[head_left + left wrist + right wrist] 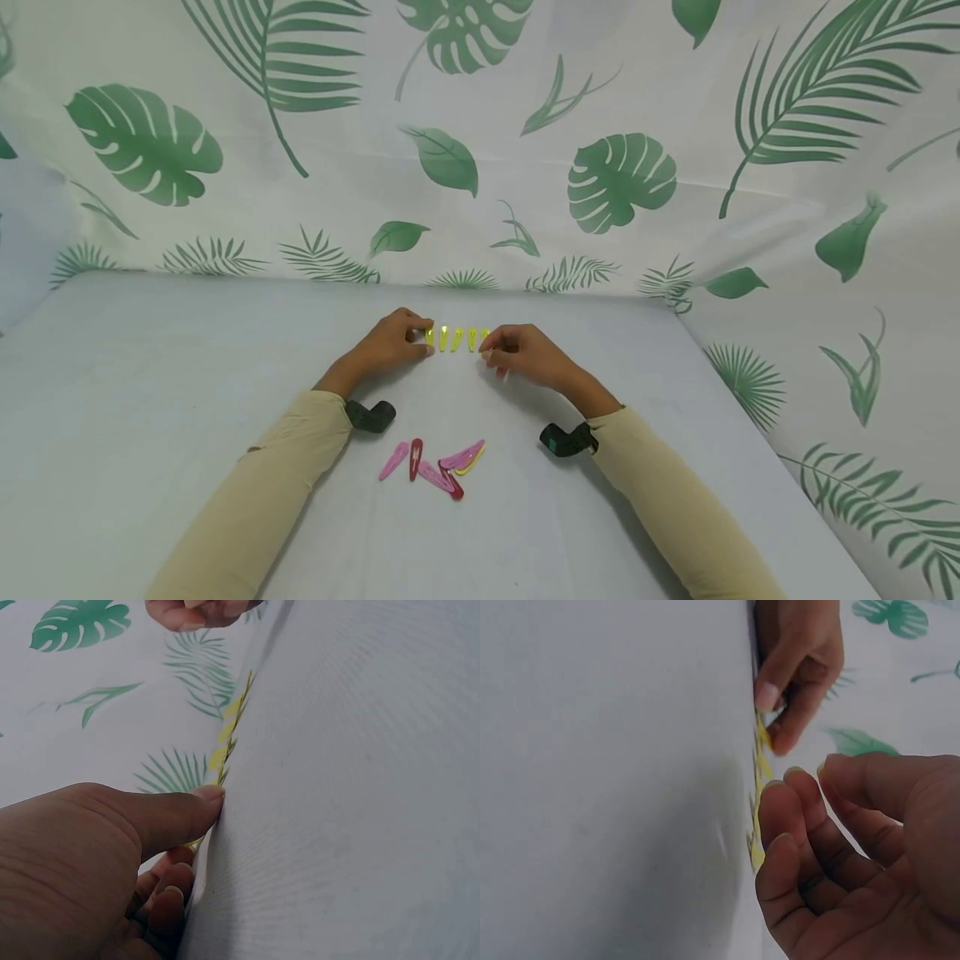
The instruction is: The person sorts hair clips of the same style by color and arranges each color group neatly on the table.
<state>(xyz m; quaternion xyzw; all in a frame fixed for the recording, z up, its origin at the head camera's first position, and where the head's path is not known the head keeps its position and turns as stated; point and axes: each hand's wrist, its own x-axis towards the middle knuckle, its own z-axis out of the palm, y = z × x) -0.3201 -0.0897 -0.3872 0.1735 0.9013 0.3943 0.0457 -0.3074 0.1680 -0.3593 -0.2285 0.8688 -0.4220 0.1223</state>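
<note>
Several yellow snap hair clips stand side by side in a row toward the back of the table. At the row's left end, my left hand holds the outermost yellow clip, with the thumb at its near end and a finger at its far end. My right hand is at the row's right end, its fingers loosely curled and partly covering the last clip. In the right wrist view the right hand's fingers overlap the row of clips, and nothing shows gripped between them and the thumb.
Nearer to me lies a loose group of hair clips: pink ones, dark red ones and a yellow one partly under a pink one. The white table meets a leaf-patterned cloth behind and at right.
</note>
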